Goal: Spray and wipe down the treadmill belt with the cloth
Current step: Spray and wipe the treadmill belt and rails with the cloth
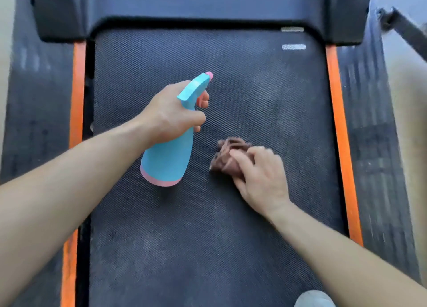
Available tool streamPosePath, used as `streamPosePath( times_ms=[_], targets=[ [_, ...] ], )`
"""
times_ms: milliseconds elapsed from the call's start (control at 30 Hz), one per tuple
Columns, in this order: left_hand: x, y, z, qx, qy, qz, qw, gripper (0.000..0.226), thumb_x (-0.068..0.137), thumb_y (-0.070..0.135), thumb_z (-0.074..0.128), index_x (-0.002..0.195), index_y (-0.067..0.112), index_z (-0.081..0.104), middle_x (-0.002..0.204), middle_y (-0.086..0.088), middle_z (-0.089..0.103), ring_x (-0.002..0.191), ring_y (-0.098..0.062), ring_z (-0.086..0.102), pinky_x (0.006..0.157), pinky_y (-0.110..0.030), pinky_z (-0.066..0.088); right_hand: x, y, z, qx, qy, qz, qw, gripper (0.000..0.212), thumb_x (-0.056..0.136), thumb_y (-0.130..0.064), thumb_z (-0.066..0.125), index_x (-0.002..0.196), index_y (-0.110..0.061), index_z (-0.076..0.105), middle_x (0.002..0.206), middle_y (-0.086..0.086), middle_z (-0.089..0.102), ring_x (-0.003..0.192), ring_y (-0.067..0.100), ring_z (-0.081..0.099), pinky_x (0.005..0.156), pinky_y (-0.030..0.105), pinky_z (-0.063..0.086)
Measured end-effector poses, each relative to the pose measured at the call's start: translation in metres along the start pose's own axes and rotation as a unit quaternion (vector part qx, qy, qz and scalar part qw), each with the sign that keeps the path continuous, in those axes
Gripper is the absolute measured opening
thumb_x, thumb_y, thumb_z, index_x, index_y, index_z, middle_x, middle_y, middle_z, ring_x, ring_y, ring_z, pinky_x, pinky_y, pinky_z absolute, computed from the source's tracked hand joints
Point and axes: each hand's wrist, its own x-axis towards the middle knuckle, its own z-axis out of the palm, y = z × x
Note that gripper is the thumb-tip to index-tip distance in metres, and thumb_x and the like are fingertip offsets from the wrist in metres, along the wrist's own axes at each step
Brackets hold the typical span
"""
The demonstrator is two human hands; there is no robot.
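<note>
bunching under right-hand fingers point(242, 161), cloth point(227, 155) meets belt point(208, 237).

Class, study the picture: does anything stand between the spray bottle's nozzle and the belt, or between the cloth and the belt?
Nothing visible does. The spray bottle in the left hand points its nozzle at bare belt, and the cloth under the right hand already lies on it.
</note>
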Motion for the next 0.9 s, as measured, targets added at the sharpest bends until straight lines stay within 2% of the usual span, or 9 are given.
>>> streamPosePath(
  times_ms=[67, 133, 200, 300, 433, 567, 667, 800, 900],
  targets=[
    [0.002, 0.007, 0.006, 0.012, -0.003, 0.004, 1.000, 0.031, 0.084, 0.001, 0.066, 0.109, 0.018, 0.068, 0.112, 0.005, 0.074, 0.065, -0.012, 0.074, 0.062, -0.008, 0.049, -0.037, 0.004, -0.007, 0.012, -0.045, -0.099, 0.994, 0.050, 0.082, -0.046, 0.059, 0.128, -0.027, 0.056, 0.108, 0.007, 0.050, 0.087, 0.032, 0.053, 0.073, 0.042, 0.045],
    [0.004, 0.010, 0.012, 0.011, -0.012, 0.012, 1.000, 0.029, 0.083, 0.002, 0.067, 0.106, 0.020, 0.067, 0.114, 0.004, 0.074, 0.069, -0.016, 0.077, 0.070, -0.017, 0.053, -0.014, 0.027, -0.009, 0.019, -0.066, -0.139, 0.988, 0.046, 0.084, -0.045, 0.059, 0.126, -0.026, 0.056, 0.105, 0.009, 0.054, 0.086, 0.032, 0.052, 0.072, 0.043, 0.048],
    [0.006, 0.012, 0.017, 0.017, -0.018, 0.021, 0.999, 0.029, 0.080, 0.007, 0.069, 0.104, 0.022, 0.067, 0.113, 0.004, 0.075, 0.070, -0.016, 0.077, 0.074, -0.024, 0.056, 0.032, 0.047, -0.003, 0.011, -0.005, -0.073, 0.997, 0.040, 0.087, -0.046, 0.057, 0.118, -0.022, 0.063, 0.102, 0.012, 0.056, 0.085, 0.034, 0.053, 0.070, 0.046, 0.050],
    [0.011, 0.013, 0.023, 0.022, -0.014, 0.018, 0.999, 0.029, 0.082, 0.004, 0.068, 0.105, 0.021, 0.067, 0.112, 0.004, 0.075, 0.066, -0.012, 0.076, 0.067, -0.013, 0.052, 0.108, 0.075, -0.007, -0.024, 0.051, 0.067, 0.996, 0.040, 0.091, -0.052, 0.053, 0.116, -0.025, 0.065, 0.107, 0.012, 0.055, 0.094, 0.035, 0.053, 0.077, 0.046, 0.050],
    [0.011, 0.014, 0.025, 0.022, -0.006, 0.004, 1.000, 0.031, 0.083, 0.005, 0.067, 0.107, 0.023, 0.069, 0.112, 0.008, 0.076, 0.069, -0.014, 0.077, 0.064, -0.014, 0.051, 0.089, 0.067, -0.008, -0.041, 0.049, 0.098, 0.993, 0.041, 0.089, -0.051, 0.053, 0.121, -0.028, 0.063, 0.109, 0.010, 0.054, 0.095, 0.035, 0.053, 0.078, 0.045, 0.044],
    [0.011, 0.014, 0.025, 0.021, -0.011, 0.000, 1.000, 0.034, 0.077, 0.015, 0.070, 0.108, 0.027, 0.069, 0.109, 0.010, 0.076, 0.069, -0.010, 0.077, 0.070, -0.024, 0.052, -0.035, 0.031, -0.012, -0.002, -0.011, -0.022, 1.000, 0.050, 0.081, -0.046, 0.059, 0.126, -0.025, 0.061, 0.107, 0.008, 0.052, 0.087, 0.033, 0.054, 0.072, 0.042, 0.044],
    [0.015, 0.014, 0.030, 0.015, -0.024, 0.005, 1.000, 0.031, 0.079, 0.011, 0.070, 0.107, 0.024, 0.069, 0.111, 0.006, 0.076, 0.068, -0.015, 0.078, 0.066, -0.018, 0.053, -0.018, 0.061, -0.016, 0.017, -0.051, -0.104, 0.993, 0.044, 0.084, -0.045, 0.058, 0.124, -0.027, 0.056, 0.104, 0.009, 0.055, 0.085, 0.032, 0.054, 0.072, 0.042, 0.048],
    [0.017, 0.014, 0.031, 0.014, -0.036, 0.007, 0.999, 0.033, 0.073, 0.017, 0.068, 0.105, 0.024, 0.069, 0.112, 0.008, 0.075, 0.067, -0.014, 0.078, 0.067, -0.019, 0.051, 0.082, 0.095, -0.013, -0.021, 0.055, 0.074, 0.996, 0.042, 0.090, -0.053, 0.050, 0.116, -0.024, 0.065, 0.105, 0.013, 0.055, 0.091, 0.036, 0.055, 0.075, 0.048, 0.051],
    [0.018, 0.012, 0.026, -0.005, -0.030, 0.000, 1.000, 0.037, 0.074, 0.013, 0.068, 0.111, 0.019, 0.069, 0.110, 0.007, 0.075, 0.065, -0.013, 0.077, 0.059, -0.014, 0.050, 0.107, 0.099, -0.012, -0.059, 0.059, 0.153, 0.985, 0.045, 0.091, -0.056, 0.046, 0.118, -0.024, 0.063, 0.110, 0.013, 0.054, 0.097, 0.037, 0.054, 0.078, 0.047, 0.047]
  ],
)
